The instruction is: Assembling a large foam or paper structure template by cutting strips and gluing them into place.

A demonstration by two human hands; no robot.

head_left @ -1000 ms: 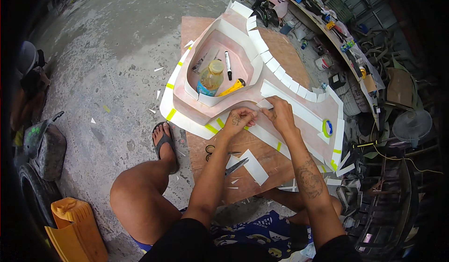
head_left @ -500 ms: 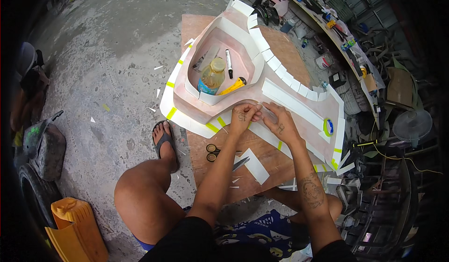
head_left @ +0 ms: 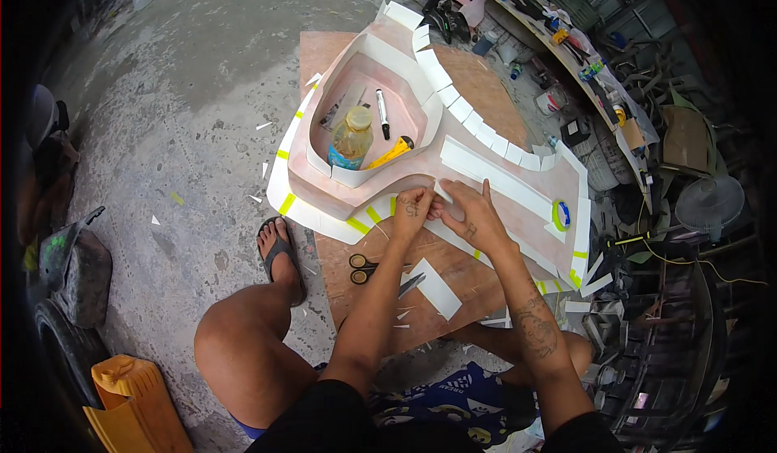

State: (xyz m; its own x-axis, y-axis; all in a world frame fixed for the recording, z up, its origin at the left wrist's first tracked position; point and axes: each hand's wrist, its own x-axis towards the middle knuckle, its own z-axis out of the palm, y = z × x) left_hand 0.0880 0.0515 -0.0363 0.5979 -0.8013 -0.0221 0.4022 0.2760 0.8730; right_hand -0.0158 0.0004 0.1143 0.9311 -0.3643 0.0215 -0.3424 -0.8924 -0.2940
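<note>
A large pinkish moulded panel (head_left: 332, 190) lies on a brown board, edged with white card pieces and yellow-green tape. At its curved near edge my left hand (head_left: 413, 207) is pinched closed; what its fingertips hold, if anything, is hidden. Beside it, my right hand (head_left: 469, 214) closes on a white card strip (head_left: 442, 190), thumb and fingers bent around it. The panel's recess holds a bottle (head_left: 352, 136) with a blue label, a marker (head_left: 383, 115) and a yellow utility knife (head_left: 392, 152). Scissors (head_left: 363, 269) with dark handles lie below my left hand, partly under my forearm.
A white card sheet (head_left: 437, 290) lies on the brown board (head_left: 388, 328) by the scissor blades. A tape roll (head_left: 561, 215) rests on the panel's right part. Paper scraps dot the concrete floor. A yellow jerrycan (head_left: 137, 404) stands lower left; a cluttered bench and fan (head_left: 709, 204) are at right.
The whole view has shifted slightly, so the panel sits a little further left. My right hand has turned and its fingers have spread more, with the white strip showing between the hands.
</note>
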